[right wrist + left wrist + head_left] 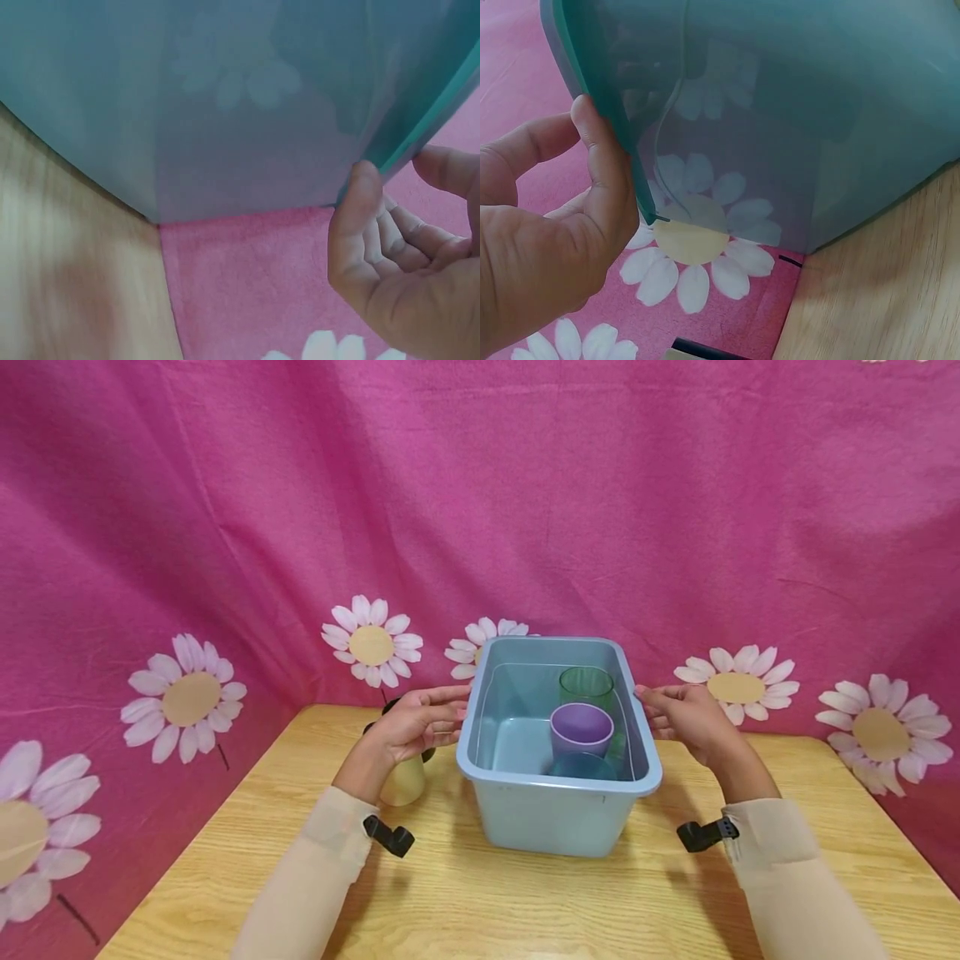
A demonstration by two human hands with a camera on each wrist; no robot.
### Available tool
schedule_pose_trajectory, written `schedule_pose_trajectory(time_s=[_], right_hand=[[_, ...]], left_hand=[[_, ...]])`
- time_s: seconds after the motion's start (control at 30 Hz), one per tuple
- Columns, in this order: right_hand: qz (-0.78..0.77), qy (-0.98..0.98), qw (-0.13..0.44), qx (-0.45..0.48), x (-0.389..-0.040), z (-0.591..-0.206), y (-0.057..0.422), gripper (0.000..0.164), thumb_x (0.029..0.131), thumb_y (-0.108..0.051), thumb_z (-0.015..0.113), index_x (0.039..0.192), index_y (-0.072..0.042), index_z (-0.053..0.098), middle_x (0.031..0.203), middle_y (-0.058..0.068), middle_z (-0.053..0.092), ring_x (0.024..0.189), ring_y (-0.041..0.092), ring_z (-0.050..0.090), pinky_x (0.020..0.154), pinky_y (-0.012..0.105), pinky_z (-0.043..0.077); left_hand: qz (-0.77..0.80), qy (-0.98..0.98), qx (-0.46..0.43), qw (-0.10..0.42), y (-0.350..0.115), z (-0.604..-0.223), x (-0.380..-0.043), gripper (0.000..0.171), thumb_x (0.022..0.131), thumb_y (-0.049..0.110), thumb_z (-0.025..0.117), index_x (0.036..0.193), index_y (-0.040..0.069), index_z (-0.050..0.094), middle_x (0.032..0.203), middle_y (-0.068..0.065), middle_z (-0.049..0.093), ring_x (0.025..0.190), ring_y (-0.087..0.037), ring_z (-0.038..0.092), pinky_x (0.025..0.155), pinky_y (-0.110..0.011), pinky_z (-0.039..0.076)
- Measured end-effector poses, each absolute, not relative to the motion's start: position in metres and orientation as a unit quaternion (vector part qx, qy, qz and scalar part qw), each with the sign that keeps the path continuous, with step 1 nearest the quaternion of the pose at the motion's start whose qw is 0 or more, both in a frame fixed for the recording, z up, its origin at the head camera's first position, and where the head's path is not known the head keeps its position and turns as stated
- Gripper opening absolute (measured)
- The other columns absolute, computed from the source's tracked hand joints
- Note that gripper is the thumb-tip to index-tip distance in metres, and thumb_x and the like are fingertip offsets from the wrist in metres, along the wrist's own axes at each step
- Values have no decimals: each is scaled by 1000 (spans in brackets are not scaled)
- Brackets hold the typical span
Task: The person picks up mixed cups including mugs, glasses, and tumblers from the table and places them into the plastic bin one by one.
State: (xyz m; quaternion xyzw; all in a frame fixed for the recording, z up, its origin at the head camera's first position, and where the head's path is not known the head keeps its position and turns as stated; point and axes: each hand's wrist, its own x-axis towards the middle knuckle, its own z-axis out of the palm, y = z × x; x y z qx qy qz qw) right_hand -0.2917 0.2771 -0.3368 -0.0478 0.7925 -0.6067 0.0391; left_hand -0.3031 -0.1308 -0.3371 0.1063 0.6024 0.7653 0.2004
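From where I'm working, I have the pale blue rectangular plastic tub (555,818) over the wooden table (465,910), its base on or just above the wood; I can't tell which. The left hand (422,722) is at the tub's left rim and the right hand (690,718) at its right rim. On the right I read a pinch, thumb at the lip and bent fingers beneath it; on the left the curled fingers meet the lip and the thumb is partly hidden, though I judge it a pinch too. Opposite holds like these probably serve to balance the tub, and the lip offers an edge to hook. Inside the tub, along its right half, I see an opaque purple cup (582,725), a see-through green cup (585,683) beyond it and a see-through teal cup (583,767) by the near wall; gathered there, they likely make that side heavier. Left of the tub, partly behind the left hand, is a pale yellow object with black parts (403,783), apart from the tub. Beige sleeves (315,868) and black wrist devices (388,835) flank the tub's near side; behind it hangs a pink cloth with white daisies (540,502).
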Motion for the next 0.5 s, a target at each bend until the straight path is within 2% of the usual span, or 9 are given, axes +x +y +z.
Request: schedule_pose_trajectory(time_s=[0.13, 0.37, 0.5], right_hand=[[-652, 754, 59, -50, -290, -341, 277, 54, 103, -33, 64, 128, 15, 59, 83, -1, 73, 75, 11, 71, 75, 28, 61], [-685, 724, 69, -51, -286, -341, 276, 44, 102, -28, 65, 127, 8, 63, 92, -1, 74, 85, 11, 70, 79, 28, 60], [-704, 705, 69, -55, -283, -342, 276, 22, 102, -25, 65, 109, -6, 75, 91, -1, 74, 85, 12, 69, 79, 27, 60]], left_hand=[[761, 609, 103, 200, -130, -336, -303, 52, 99, -5, 57, 150, -1, 49, 111, -9, 71, 87, -18, 73, 81, -31, 61], [757, 614, 108, 198, -132, -335, -302, 52, 99, -4, 57, 150, -2, 48, 109, -8, 72, 86, -17, 72, 81, -31, 61], [756, 615, 107, 197, -132, -335, -302, 52, 99, -3, 58, 149, -1, 48, 109, -8, 72, 87, -17, 72, 81, -31, 61]])
